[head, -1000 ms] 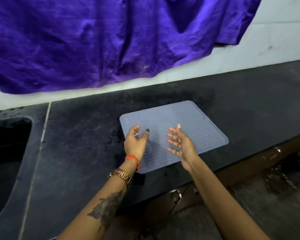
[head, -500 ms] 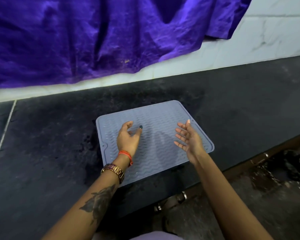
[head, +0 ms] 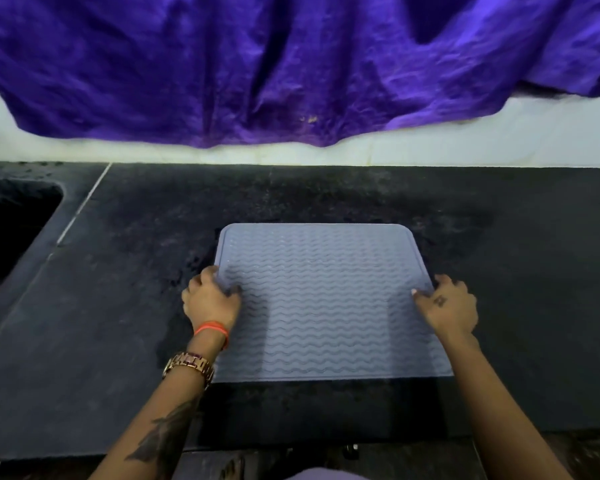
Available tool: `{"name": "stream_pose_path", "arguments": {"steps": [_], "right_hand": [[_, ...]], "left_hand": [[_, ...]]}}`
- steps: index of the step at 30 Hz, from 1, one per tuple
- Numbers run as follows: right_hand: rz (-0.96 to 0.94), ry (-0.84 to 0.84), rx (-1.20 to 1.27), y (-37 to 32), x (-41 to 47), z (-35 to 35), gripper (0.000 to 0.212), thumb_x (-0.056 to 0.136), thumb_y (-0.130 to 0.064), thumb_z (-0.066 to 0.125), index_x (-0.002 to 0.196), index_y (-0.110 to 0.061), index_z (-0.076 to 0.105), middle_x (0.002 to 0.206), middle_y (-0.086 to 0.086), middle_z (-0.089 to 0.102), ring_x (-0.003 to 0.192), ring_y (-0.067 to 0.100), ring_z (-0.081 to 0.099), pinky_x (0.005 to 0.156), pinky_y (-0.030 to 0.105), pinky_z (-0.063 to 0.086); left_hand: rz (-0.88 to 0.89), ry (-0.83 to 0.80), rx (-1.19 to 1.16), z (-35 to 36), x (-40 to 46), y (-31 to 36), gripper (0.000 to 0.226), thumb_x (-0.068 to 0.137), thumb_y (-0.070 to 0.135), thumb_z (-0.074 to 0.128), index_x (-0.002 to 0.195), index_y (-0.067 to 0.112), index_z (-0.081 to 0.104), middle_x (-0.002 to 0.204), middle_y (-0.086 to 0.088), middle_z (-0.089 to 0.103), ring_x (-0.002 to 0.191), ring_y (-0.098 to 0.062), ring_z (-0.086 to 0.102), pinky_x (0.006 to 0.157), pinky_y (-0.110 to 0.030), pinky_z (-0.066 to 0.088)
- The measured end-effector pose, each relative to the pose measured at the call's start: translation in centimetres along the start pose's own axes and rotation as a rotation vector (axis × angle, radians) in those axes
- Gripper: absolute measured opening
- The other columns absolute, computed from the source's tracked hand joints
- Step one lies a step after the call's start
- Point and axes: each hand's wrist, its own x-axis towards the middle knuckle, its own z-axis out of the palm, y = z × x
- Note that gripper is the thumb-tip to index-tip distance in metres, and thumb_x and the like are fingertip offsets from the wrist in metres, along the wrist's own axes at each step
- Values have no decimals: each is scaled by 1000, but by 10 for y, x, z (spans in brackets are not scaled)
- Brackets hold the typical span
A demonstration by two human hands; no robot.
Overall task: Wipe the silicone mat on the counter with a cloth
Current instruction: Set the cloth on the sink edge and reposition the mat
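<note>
1. Purple cloth (head: 291,71) hangs on the wall above the table (head: 534,271), well apart from both hands.
2. Sink (head: 11,230) sits far left, clear of the work.
3. Mat (head: 326,299) lies flat, centred, squared to the table's front edge.
4. Left hand (head: 212,299) pinches the mat's left edge; right hand (head: 447,306) grips its right edge. Each grip is clenched on the mat.
5. Judgement: no hand is free; neither is clearly nearer the cloth.

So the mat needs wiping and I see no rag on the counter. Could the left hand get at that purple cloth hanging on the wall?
Probably yes: the counter between the mat and the purple cloth is bare, but the left hand is gripping the mat's edge and must let go first.
</note>
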Motion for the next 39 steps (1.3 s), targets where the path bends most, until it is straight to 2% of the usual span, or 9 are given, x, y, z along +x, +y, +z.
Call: {"name": "stream_pose_path", "arguments": {"steps": [3, 9, 11, 14, 21, 30, 35, 37, 39], "right_hand": [[40, -61, 26, -5, 6, -6, 62, 82, -38, 66, 130, -6, 45, 130, 22, 47, 113, 41, 49, 87, 43, 45], [-14, -100, 148, -23, 5, -27, 15, 81, -22, 64, 86, -8, 66, 86, 14, 69, 73, 27, 65, 64, 29, 52], [-37, -129, 301, -42, -2, -28, 7, 77, -16, 64, 80, -9, 64, 76, 10, 68, 62, 21, 66, 54, 29, 57], [-35, -219, 542, -82, -20, -21, 9, 76, -7, 66, 82, -10, 59, 72, 10, 65, 48, 12, 63, 37, 19, 48], [-77, -543, 715, -173, -78, 37, 23, 83, -2, 62, 77, -16, 46, 56, 11, 57, 32, 12, 55, 35, 27, 51], [-109, -517, 602, -229, -119, 106, 19, 78, -2, 50, 80, -21, 47, 37, 1, 57, 39, 21, 63, 41, 35, 55], [-149, -517, 506, -235, -126, 123, 21, 82, -9, 60, 100, -14, 52, 54, 7, 63, 31, 10, 57, 30, 16, 41], [-180, -485, 495, -234, -129, 128, 22, 82, -14, 65, 99, -13, 51, 70, 12, 68, 37, 12, 62, 34, 22, 48], [-240, -433, 442, -232, -133, 129, 24, 82, -22, 66, 99, -14, 51, 84, 16, 70, 57, 24, 70, 52, 33, 58]], "left_hand": [[-5, -26, 35, -3, 2, -4, 55, 81, 20, 64, 131, 8, 45, 130, -26, 46, 121, -42, 38, 103, -41, 26], [-44, -119, 13, -15, 18, -10, 52, 78, 22, 69, 124, 4, 53, 125, -23, 54, 122, -36, 43, 102, -39, 38], [-44, -137, -8, -18, 22, -12, 46, 78, 20, 69, 119, 4, 56, 119, -21, 59, 119, -33, 47, 99, -37, 41], [-79, -148, -67, -23, 27, -16, 36, 80, 18, 68, 112, 4, 59, 111, -18, 65, 111, -32, 56, 92, -33, 43], [-83, -234, -226, -32, 31, -30, 25, 80, 16, 69, 101, 4, 64, 98, -13, 69, 91, -21, 62, 78, -21, 43], [-27, -314, -262, -36, 37, -38, 20, 79, 1, 60, 98, 6, 65, 99, -13, 69, 82, -12, 57, 71, -16, 42], [-8, -316, -259, -34, 39, -41, 20, 82, 2, 55, 99, 7, 65, 98, -10, 70, 81, -12, 57, 67, -10, 36], [-7, -313, -259, -33, 40, -42, 20, 84, 3, 54, 100, 8, 65, 99, -9, 70, 85, -13, 60, 70, -11, 37], [-7, -303, -245, -32, 40, -42, 19, 86, 7, 54, 100, 10, 66, 101, -8, 69, 87, -12, 58, 74, -13, 37]]}}
